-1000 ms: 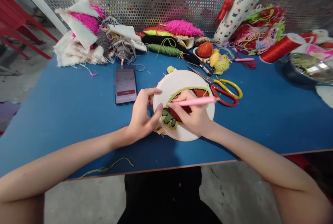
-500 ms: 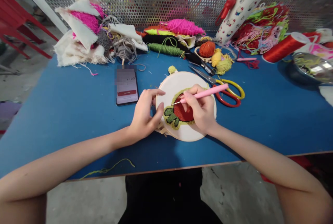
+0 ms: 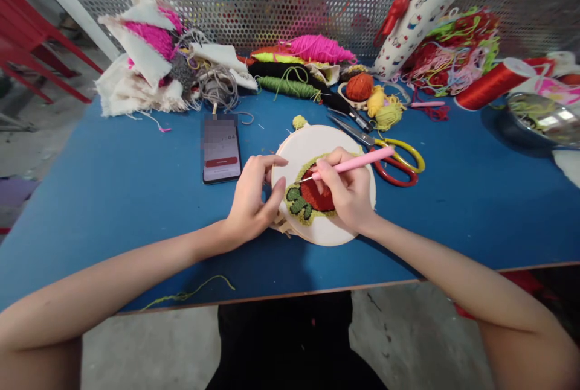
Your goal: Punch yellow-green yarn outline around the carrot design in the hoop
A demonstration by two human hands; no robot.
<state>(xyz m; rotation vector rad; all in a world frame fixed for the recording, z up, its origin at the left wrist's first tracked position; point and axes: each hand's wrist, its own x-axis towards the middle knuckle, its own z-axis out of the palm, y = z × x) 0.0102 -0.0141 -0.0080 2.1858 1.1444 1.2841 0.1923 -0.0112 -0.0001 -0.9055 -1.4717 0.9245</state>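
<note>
Low over the blue table lies a round embroidery hoop (image 3: 308, 142) with white cloth stretched in it. A red shape with green leaves and a yellow-green looped border is worked on the cloth. My left hand (image 3: 256, 200) grips the hoop's left rim, thumb and forefinger on top, the other fingers partly hidden. Pinched in my right hand (image 3: 351, 191) is a pink-handled punch needle (image 3: 357, 162). Its thin metal tip points left and meets the cloth near the border above the leaves. My right hand covers the right part of the red shape.
Scissors (image 3: 399, 160) with red and yellow handles lie right of the hoop, a phone (image 3: 222, 151) left of it. Yarn bundles (image 3: 319, 49), cloth scraps (image 3: 140, 70), a tumbler (image 3: 412, 31), a red thread spool (image 3: 492, 85) and a metal bowl (image 3: 544, 118) line the back.
The punch needle and my right hand have shifted very slightly left and down. My left hand stays on the hoop.
</note>
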